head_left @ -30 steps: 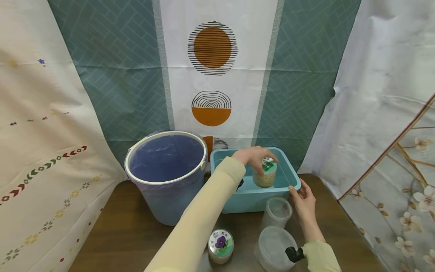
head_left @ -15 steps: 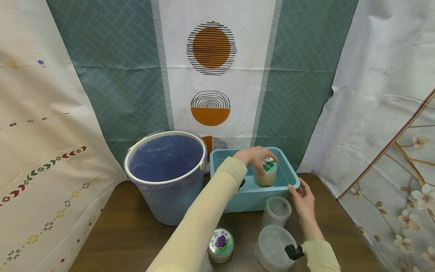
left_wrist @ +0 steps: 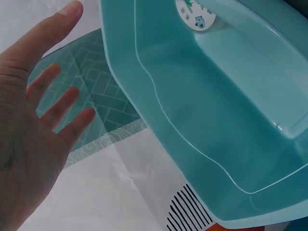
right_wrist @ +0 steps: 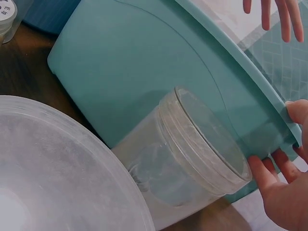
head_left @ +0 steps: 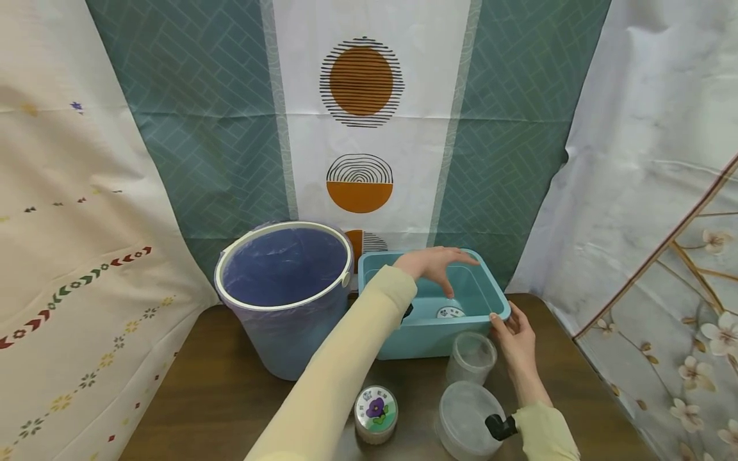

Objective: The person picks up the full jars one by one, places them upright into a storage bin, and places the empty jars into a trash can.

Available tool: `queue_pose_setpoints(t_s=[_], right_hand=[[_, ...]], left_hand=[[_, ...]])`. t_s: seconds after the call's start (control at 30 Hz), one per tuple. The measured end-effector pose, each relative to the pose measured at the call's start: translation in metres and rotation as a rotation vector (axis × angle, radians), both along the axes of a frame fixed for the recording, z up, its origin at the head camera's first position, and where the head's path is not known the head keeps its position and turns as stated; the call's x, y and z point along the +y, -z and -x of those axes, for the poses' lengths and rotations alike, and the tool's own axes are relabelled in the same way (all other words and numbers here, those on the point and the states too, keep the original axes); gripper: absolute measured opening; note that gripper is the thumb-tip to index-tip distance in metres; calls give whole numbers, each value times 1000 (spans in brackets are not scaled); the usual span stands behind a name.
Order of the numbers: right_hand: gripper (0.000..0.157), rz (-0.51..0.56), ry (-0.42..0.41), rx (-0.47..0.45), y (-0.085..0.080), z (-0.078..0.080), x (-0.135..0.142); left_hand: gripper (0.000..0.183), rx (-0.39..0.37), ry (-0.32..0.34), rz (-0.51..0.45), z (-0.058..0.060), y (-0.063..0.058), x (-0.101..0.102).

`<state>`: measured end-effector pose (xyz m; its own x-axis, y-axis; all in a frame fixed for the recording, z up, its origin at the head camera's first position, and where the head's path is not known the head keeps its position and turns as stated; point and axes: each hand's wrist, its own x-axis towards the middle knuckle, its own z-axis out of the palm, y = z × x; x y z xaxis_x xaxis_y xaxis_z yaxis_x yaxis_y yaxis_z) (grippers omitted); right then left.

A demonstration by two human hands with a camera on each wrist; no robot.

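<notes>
My left hand (head_left: 436,264) hovers over the light blue plastic bin (head_left: 423,339) with its fingers spread and nothing in them. Below it, inside the bin by the front wall, is a jar (head_left: 450,312) with a white printed lid; the wall hides most of its body. The left wrist view catches only part of that lid (left_wrist: 196,15). At the front right corner my right hand (head_left: 515,337) grips the bin's rim, thumb on top and fingers against the outside. A clear empty container (right_wrist: 202,139) stands close by those fingers.
A tall blue bucket (head_left: 311,339) with a white rim and plastic liner stands left of the bin. Nearer on the wooden table (head_left: 190,384) are a jar with a purple flower lid (head_left: 375,415) and a wide clear lidded container (head_left: 469,416). Patterned cloth hangs behind.
The jar my left hand held over the bin has dropped lower behind the front wall, out of the fingers. The left hand has opened; the right hand keeps its grip.
</notes>
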<state>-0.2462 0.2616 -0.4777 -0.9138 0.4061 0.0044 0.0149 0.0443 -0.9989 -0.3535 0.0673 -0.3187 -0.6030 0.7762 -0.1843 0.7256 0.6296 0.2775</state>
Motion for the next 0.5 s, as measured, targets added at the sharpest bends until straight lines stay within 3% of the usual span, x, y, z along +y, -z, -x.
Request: queue_pose_setpoints(t_s=[0.5], right_hand=[[72, 14, 1, -12, -1, -1, -1]], left_hand=[[80, 3, 36, -57, 1, 0, -10]])
